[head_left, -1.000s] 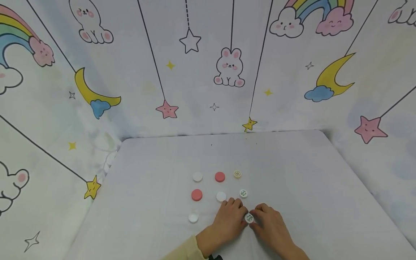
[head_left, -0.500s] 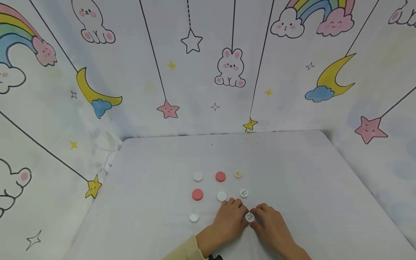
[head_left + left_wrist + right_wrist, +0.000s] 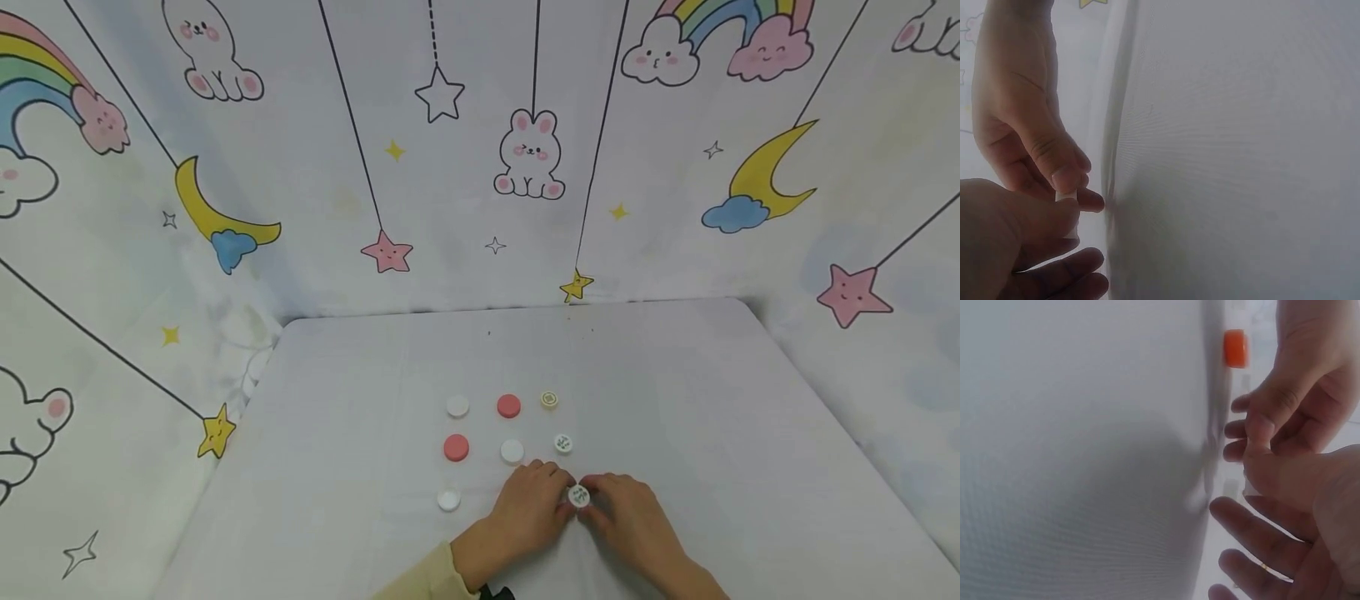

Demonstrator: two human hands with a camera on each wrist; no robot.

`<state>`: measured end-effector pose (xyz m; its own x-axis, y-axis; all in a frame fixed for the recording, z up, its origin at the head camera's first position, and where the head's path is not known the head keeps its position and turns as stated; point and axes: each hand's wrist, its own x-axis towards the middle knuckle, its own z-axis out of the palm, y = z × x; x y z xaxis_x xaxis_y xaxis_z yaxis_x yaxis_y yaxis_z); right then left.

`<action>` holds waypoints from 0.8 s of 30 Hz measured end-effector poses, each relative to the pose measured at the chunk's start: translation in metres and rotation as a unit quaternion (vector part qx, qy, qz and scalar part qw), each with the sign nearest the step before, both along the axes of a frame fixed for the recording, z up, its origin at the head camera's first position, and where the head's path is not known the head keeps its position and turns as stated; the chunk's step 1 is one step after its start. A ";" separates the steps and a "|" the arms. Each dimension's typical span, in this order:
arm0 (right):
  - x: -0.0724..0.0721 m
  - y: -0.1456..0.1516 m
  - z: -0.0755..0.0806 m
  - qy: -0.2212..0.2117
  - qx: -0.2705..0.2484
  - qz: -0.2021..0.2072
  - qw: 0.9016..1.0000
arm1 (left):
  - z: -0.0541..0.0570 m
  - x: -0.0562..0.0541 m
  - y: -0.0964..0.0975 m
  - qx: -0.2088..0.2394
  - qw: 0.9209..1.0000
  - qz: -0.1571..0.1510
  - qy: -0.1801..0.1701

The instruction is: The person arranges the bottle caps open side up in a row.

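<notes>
A small white round bottle cap (image 3: 578, 497) with a dark green printed pattern on its top sits between both hands, near the front of the table. My left hand (image 3: 531, 510) pinches it from the left with thumb and finger. From the opposite side my right hand (image 3: 633, 523) pinches it as well. In the left wrist view only a strip of the white cap (image 3: 1070, 232) shows between the thumbs. The right wrist view likewise has most of it covered by fingers. Just beyond the hands lies another patterned white cap (image 3: 563, 443).
Several other caps lie in loose rows: red ones (image 3: 456, 447), plain white ones (image 3: 512, 452) and a yellowish one (image 3: 549, 400). A white cloth (image 3: 712, 400) covers the table. Behind and beside it hangs a cartoon-printed curtain (image 3: 465, 183).
Both hands keep their hold on the cap. It has shifted very slightly away from the person, and the right hand's fingers have moved a little. The other caps stay in place.
</notes>
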<state>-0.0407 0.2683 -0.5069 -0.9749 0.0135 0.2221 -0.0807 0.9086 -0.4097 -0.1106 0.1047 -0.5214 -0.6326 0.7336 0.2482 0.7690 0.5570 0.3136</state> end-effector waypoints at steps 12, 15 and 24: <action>0.001 -0.004 0.008 -0.057 -0.023 -0.028 0.998 | 0.006 -0.002 0.001 0.027 0.997 0.015 -0.075; 0.000 -0.005 0.008 -0.060 -0.029 -0.032 0.997 | 0.008 -0.003 0.001 0.034 0.997 0.012 -0.074; 0.000 -0.006 0.009 -0.035 -0.040 -0.039 0.998 | 0.013 -0.004 0.002 0.035 0.996 0.003 -0.076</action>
<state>-0.0408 0.2622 -0.4983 -0.9835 0.1043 0.1479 0.0202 0.8753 -0.4831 -0.1149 0.1068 -0.5084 -0.6713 0.7136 0.2004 0.7063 0.5339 0.4648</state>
